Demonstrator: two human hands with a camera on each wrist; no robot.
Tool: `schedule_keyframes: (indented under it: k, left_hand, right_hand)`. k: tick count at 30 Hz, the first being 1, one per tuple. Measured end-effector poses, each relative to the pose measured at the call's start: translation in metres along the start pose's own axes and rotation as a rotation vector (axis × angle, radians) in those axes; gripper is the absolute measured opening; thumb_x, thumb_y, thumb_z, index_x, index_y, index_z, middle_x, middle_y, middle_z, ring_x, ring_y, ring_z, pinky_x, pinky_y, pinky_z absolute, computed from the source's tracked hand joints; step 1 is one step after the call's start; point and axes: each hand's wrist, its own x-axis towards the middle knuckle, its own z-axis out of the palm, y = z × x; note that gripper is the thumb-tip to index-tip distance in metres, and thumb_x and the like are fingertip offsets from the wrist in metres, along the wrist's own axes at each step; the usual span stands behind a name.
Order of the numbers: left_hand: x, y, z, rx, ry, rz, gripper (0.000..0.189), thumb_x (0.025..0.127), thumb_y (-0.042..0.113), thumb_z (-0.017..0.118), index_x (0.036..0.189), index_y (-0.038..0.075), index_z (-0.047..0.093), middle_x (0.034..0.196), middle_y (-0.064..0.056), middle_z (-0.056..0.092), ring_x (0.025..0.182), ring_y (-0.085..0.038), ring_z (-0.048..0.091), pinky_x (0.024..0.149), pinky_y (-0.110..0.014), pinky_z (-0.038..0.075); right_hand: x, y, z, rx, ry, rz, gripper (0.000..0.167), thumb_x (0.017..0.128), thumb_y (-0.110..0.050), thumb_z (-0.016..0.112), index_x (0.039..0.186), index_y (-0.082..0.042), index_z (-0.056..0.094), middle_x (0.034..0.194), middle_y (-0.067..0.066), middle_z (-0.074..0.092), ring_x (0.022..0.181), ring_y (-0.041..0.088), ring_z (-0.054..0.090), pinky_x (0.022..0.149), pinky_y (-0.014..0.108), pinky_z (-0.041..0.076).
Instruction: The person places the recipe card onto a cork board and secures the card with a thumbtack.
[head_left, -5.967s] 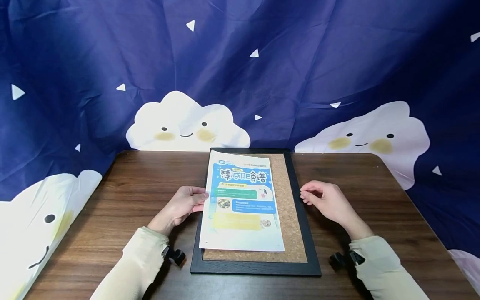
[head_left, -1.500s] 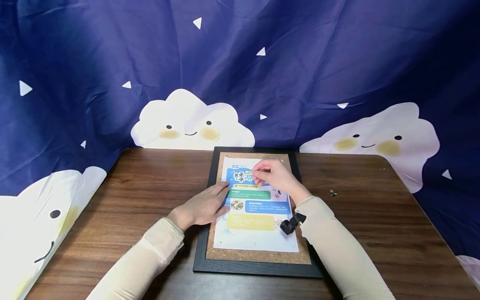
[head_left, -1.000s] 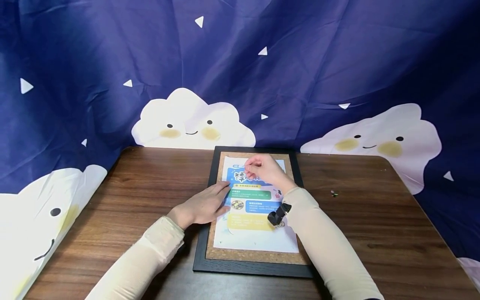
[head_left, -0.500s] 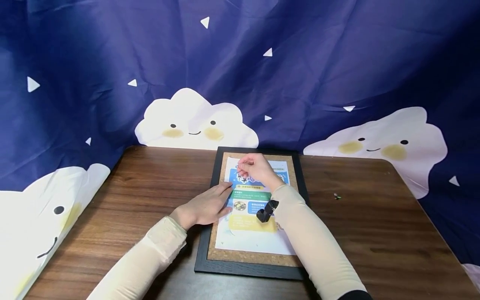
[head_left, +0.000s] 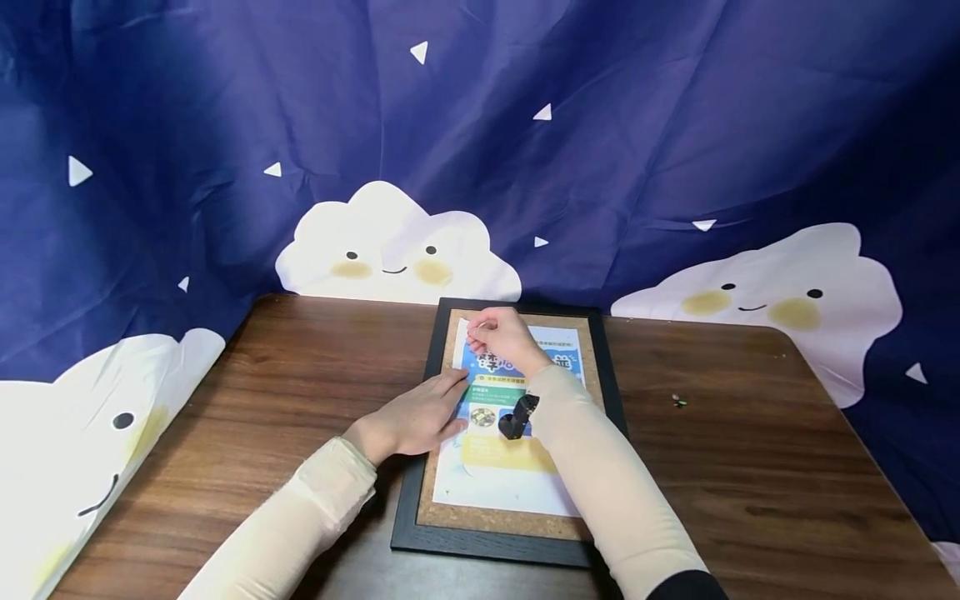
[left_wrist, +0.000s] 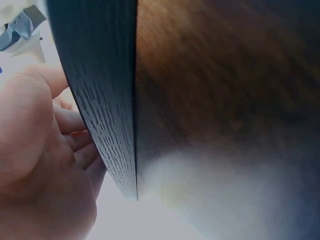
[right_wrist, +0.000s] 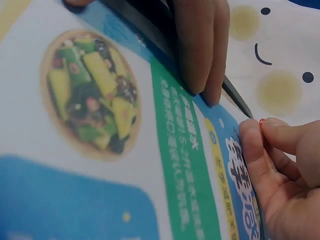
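Paper sheet (head_left: 487, 454) with the blue, green and yellow print is lying on the cork (head_left: 487, 519) of a black-framed board, inside the frame (head_left: 465, 543). I'd guess it weighs next to nothing, bends easily and creases if you grab it mid-span, so handle it by the edges or corners. Printed face might be a bit slick, so flat fingers seem better than a pinch there.

Left hand (head_left: 416, 417) does exactly that: fingers straight across the left bar of the frame, tips on the sheet's left edge, not clutching anything. Right hand (head_left: 506, 337) is near the far left corner, thumb and finger pinching a tiny red thing (right_wrist: 261, 121). Maybe a pin head; the rest is hidden, so can't tell. Looks hard and super light, easy to drop, so I'd hold it by the red end. A few small bits (head_left: 678, 402) lie on the table (head_left: 750, 467) to the right, too small to make out.
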Motion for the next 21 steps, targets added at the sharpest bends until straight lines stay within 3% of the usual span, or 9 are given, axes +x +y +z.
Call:
schedule_keyframes:
  k: [8, 13, 21]
  left_hand:
    - [0.0, -0.009, 0.01, -0.036, 0.051, 0.055, 0.068, 0.116, 0.035, 0.048, 0.164, -0.011, 0.033, 0.174, -0.026, 0.027, 0.164, -0.039, 0.028, 0.134, -0.051, 0.029]
    - [-0.002, 0.0, 0.003, -0.029, 0.01, 0.031, 0.066, 0.116, 0.03, 0.05, 0.164, -0.012, 0.032, 0.175, -0.028, 0.026, 0.165, -0.04, 0.027, 0.135, -0.052, 0.027]
    - [0.013, -0.032, 0.037, -0.087, 0.094, 0.072, 0.072, 0.114, 0.039, 0.052, 0.166, -0.007, 0.032, 0.176, -0.022, 0.024, 0.165, -0.038, 0.026, 0.134, -0.055, 0.028]
  right_hand:
    - [0.009, -0.004, 0.01, -0.045, 0.036, 0.021, 0.011, 0.104, 0.004, 0.065, 0.111, 0.009, 0.073, 0.093, 0.021, 0.077, 0.071, 0.015, 0.072, 0.069, 0.026, 0.064]
    - [0.014, -0.002, 0.013, -0.027, 0.05, 0.069, 0.012, 0.103, 0.004, 0.066, 0.11, 0.01, 0.074, 0.087, 0.015, 0.076, 0.069, 0.013, 0.071, 0.068, 0.025, 0.064]
    - [0.023, -0.013, 0.016, -0.016, 0.076, 0.17, 0.012, 0.101, 0.006, 0.069, 0.11, 0.011, 0.075, 0.075, 0.01, 0.072, 0.061, 0.011, 0.068, 0.062, 0.024, 0.062]
